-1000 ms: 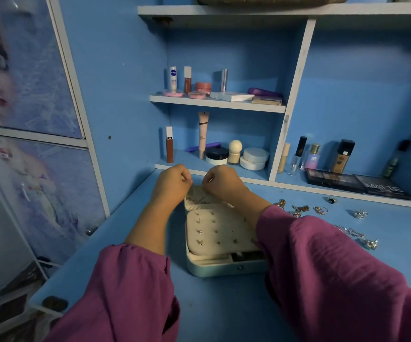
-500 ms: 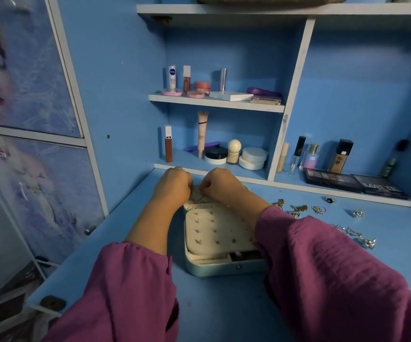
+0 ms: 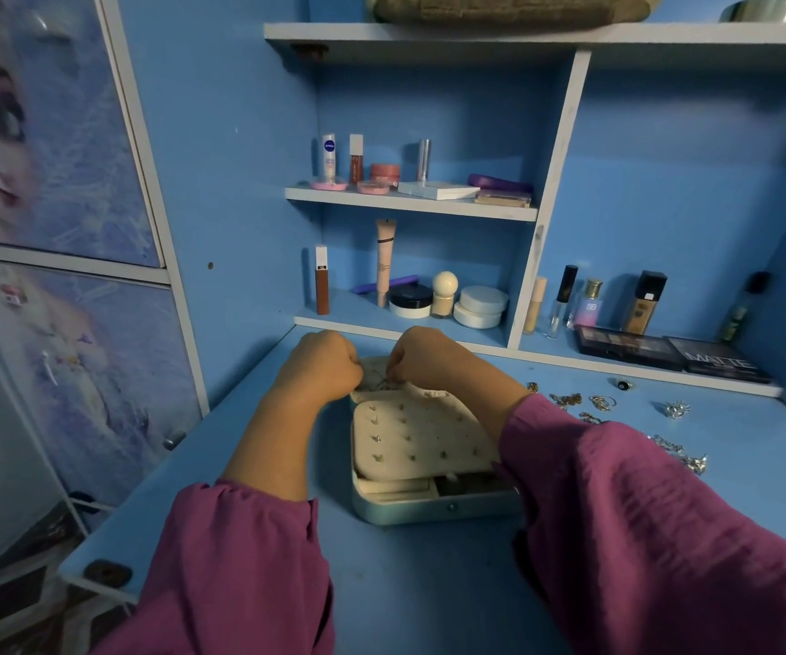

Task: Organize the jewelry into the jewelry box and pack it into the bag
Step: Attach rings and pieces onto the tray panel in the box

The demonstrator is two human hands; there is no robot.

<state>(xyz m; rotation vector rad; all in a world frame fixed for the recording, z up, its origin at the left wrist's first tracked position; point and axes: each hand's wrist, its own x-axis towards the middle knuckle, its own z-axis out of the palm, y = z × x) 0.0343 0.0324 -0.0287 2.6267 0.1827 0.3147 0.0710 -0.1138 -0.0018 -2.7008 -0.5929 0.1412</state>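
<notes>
An open pale jewelry box [image 3: 428, 510] lies on the blue desk. Its cream earring panel [image 3: 419, 437] carries several small studs. At the far end of the box my left hand [image 3: 322, 366] and my right hand [image 3: 428, 359] sit close together, fingers curled. Between them they pinch a thin chain [image 3: 379, 376] over the box's far compartment. My fingertips are hidden behind the knuckles. Loose gold pieces [image 3: 565, 399], rings [image 3: 601, 401], a silver piece [image 3: 676, 408] and a silver chain [image 3: 679, 453] lie on the desk right of the box.
Cosmetics fill the shelves behind, with jars [image 3: 480, 307] just beyond my hands. Dark palettes [image 3: 665, 352] lie along the back right. A woven item [image 3: 509, 7] rests on the top shelf. The desk's left edge [image 3: 154, 475] drops off beside a printed cabinet door.
Both hands have sunk from just above the box down onto its far end and moved closer together. The box and the loose jewelry stay where they were.
</notes>
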